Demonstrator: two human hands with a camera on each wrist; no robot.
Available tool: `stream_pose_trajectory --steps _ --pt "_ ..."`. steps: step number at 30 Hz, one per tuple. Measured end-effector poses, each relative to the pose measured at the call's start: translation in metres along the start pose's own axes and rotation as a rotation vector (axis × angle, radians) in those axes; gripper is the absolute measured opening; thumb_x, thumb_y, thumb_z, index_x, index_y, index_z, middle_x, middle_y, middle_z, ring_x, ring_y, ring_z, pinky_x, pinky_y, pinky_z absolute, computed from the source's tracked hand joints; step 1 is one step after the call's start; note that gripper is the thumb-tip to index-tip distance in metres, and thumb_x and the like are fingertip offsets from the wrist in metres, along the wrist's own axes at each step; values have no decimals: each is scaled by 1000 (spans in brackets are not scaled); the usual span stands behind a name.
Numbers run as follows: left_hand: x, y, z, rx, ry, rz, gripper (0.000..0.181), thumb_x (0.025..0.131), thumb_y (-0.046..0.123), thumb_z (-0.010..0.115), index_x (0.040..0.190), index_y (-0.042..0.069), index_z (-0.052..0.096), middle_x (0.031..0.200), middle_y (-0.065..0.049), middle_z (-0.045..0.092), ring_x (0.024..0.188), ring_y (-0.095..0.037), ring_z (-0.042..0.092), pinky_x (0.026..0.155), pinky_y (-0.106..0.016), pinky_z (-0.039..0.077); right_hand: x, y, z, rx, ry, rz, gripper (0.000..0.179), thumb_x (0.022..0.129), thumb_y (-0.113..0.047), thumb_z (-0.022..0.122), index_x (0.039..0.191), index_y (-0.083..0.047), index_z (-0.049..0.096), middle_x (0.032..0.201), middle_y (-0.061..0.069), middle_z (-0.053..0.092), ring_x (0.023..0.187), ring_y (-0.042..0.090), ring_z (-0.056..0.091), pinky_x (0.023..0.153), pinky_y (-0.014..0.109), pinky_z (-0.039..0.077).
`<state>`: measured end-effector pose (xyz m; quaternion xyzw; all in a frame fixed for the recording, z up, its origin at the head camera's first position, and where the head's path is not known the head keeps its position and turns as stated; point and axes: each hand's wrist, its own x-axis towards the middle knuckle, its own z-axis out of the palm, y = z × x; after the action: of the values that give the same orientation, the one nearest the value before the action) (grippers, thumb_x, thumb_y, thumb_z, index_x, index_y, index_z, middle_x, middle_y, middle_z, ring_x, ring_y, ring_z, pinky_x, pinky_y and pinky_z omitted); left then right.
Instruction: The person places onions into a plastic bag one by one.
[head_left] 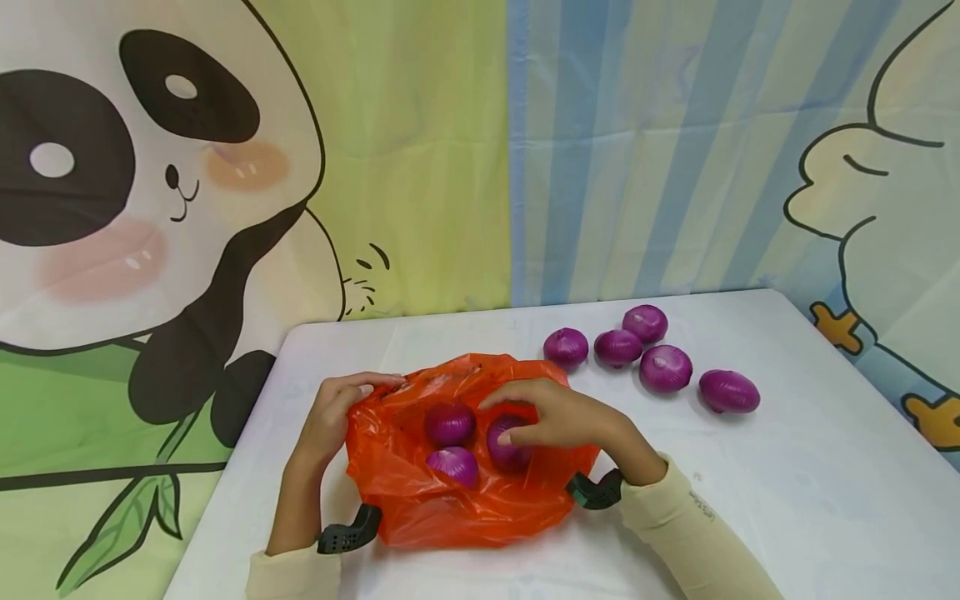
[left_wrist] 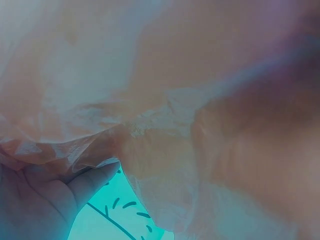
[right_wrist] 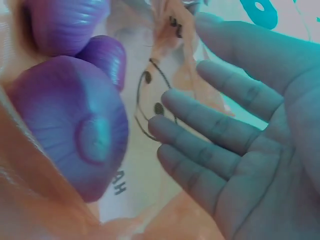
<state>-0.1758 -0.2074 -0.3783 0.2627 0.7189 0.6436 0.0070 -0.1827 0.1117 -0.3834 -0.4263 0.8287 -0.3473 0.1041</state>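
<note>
A red plastic bag [head_left: 480,521] lies spread open on the white table. Three purple onions sit inside: one at the back [head_left: 450,422], one in front [head_left: 454,467], one at the right [head_left: 507,457]. My left hand [head_left: 326,422] grips the bag's left rim; in the left wrist view the film covers most of that hand [left_wrist: 40,200]. Over the right-hand onion is my right hand [head_left: 567,412]. From the right wrist, its fingers look outstretched and apart from the nearest onion [right_wrist: 65,125], and the hand [right_wrist: 235,145] holds nothing.
Several more purple onions lie behind and right of the bag, among them one near its rim [head_left: 566,347] and one farthest right [head_left: 729,392]. A printed curtain [head_left: 435,167] hangs along the table's back edge. Dark wrist devices [head_left: 350,533] sit on both wrists.
</note>
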Motion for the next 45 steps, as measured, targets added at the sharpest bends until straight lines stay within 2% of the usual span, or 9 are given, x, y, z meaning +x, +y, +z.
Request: stream_pose_trajectory --steps 4,9,12,19,27,32,35,41,45 --pt "1 -5 -2 4 0 1 37 85 -3 27 104 -11 58 107 -23 57 96 -38 53 72 -39 49 -3 -5 -7 30 100 -39 36 81 -34 60 115 -28 54 114 -12 53 106 9 47 89 32 41" --pt "0 -6 -2 1 2 -14 37 84 -3 28 104 -11 58 107 -22 57 95 -36 55 69 -40 49 -8 -22 -21 126 254 -106 29 80 -12 62 109 -9 59 106 0 59 99 15 54 84 35 45" --pt "0 -6 -2 2 1 -20 37 84 -3 28 104 -11 58 108 -23 56 94 -37 55 69 -40 50 -12 -30 -29 152 286 -97 28 79 -5 62 107 -2 60 104 5 61 96 18 56 81 38 46" --pt "0 -6 -1 21 1 -17 36 85 -2 29 104 -11 58 108 -23 56 95 -36 55 68 -39 50 -15 -31 -38 151 325 -39 27 79 -7 63 105 -4 60 101 1 61 94 14 57 80 36 47" --pt "0 -5 -2 59 3 -22 35 85 -3 30 104 -10 59 107 -22 57 95 -38 54 69 -38 50 -18 -20 -45 176 388 -31 29 79 -5 63 106 2 59 101 13 60 94 26 57 79 42 46" --pt "0 -3 -1 67 6 -30 35 85 -3 31 104 -9 59 108 -21 57 95 -37 55 69 -37 50 -22 -10 -49 176 427 27 31 80 -9 62 109 -1 58 105 8 59 99 24 55 82 36 45" --pt "0 -3 -1 63 4 -25 34 85 -3 31 104 -10 59 108 -21 57 97 -37 54 70 -37 49 -24 1 -51 192 478 40 30 80 -8 62 109 -1 58 104 6 58 98 24 55 81 34 46" --pt "0 -4 -2 53 0 -24 34 85 -3 31 105 -10 58 108 -22 57 96 -38 54 70 -37 49 -25 25 -52 273 638 14 26 79 0 60 104 6 58 102 17 58 97 32 54 80 31 46" --pt "0 -3 -1 47 -2 -26 34 86 -2 32 105 -10 58 108 -21 57 97 -38 54 71 -37 49 -27 37 -53 280 667 39 29 78 -2 62 106 6 57 105 16 57 100 29 53 82 34 45"
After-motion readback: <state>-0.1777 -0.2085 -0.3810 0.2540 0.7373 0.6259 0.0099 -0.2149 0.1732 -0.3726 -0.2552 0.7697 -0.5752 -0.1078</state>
